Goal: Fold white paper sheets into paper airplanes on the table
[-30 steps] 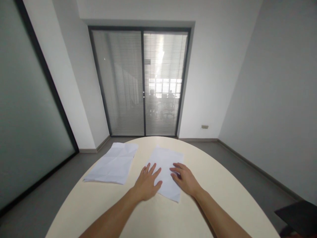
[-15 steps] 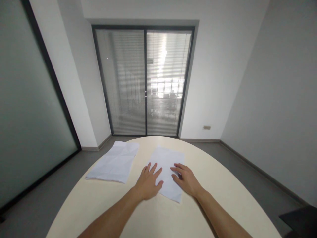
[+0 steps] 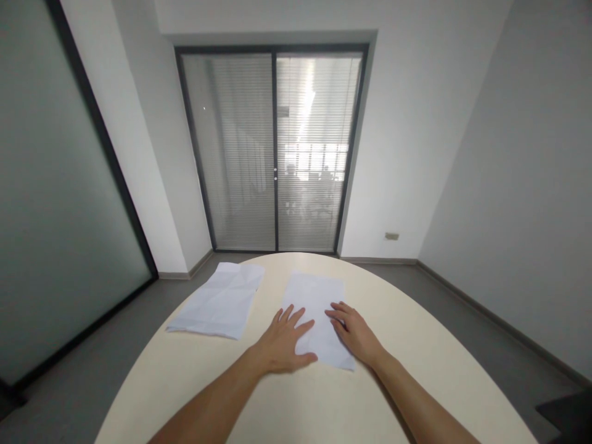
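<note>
A sheet of white paper (image 3: 317, 296) lies flat on the round cream table (image 3: 296, 413), in front of me. My left hand (image 3: 287, 342) rests palm down over the sheet's left side with its fingers spread, the thumb near the paper's lower edge. On the right edge of the same sheet lies my right hand (image 3: 355, 333), its fingers stretched and slightly bent. Neither hand grips anything. Part of the sheet is hidden under both hands.
A stack of creased white paper (image 3: 219, 302) lies on the table's left side. Past the far table edge stand glass doors (image 3: 272, 154) with blinds. A dark object (image 3: 567, 413) shows at the lower right.
The sheet has turned slightly, its near corner shifting right and away from me. My left hand has slid a little to the right with its thumb stretched farther out; the view has shifted slightly.
</note>
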`<state>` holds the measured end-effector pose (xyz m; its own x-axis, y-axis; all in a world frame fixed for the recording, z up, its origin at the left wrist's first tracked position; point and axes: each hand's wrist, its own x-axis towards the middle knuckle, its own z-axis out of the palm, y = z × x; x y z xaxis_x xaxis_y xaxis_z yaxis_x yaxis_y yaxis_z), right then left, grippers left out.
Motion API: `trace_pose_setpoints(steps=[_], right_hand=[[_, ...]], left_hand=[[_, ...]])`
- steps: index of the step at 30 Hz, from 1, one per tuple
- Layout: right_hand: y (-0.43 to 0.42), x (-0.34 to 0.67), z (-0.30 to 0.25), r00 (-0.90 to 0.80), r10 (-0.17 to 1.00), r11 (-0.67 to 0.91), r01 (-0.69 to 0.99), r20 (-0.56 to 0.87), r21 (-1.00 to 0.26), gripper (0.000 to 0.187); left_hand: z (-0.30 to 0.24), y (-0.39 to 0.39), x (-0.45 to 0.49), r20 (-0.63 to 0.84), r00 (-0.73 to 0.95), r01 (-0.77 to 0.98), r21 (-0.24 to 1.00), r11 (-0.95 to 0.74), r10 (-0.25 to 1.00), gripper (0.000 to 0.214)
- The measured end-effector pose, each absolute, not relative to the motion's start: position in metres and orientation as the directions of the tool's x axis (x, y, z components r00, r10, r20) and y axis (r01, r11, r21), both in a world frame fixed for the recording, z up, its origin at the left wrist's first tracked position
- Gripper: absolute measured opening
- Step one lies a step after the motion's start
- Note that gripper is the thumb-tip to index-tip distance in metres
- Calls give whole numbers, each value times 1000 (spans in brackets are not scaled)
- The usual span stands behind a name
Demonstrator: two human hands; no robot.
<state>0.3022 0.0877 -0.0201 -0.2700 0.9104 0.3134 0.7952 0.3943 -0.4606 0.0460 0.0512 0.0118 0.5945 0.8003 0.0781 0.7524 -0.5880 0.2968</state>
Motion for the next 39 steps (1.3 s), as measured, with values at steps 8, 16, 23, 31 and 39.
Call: trace_pose_setpoints(steps=[8,16,23,31,39], right_hand=[[67,294,5,-388,868,497,704,312,-508,44],[62,304,11,-570,816,542,695,97,-472,78],[59,302,12,-540,825,541,667,166,-512,62],[63,300,11,-442,874,460,618,203,-637,46],[67,291,9,-397,886,458,682,238,-570,47]], left_hand=[[14,47,51,53,516,815,275,-510,855,76],[23,49,46,-39,523,817,305,-489,851,77],[17,52,38,15,573,789,262,-556,819,76],[3,55,39,99,544,783,296,-547,833,66],[7,49,34,159,584,751,268,-604,796,64]])
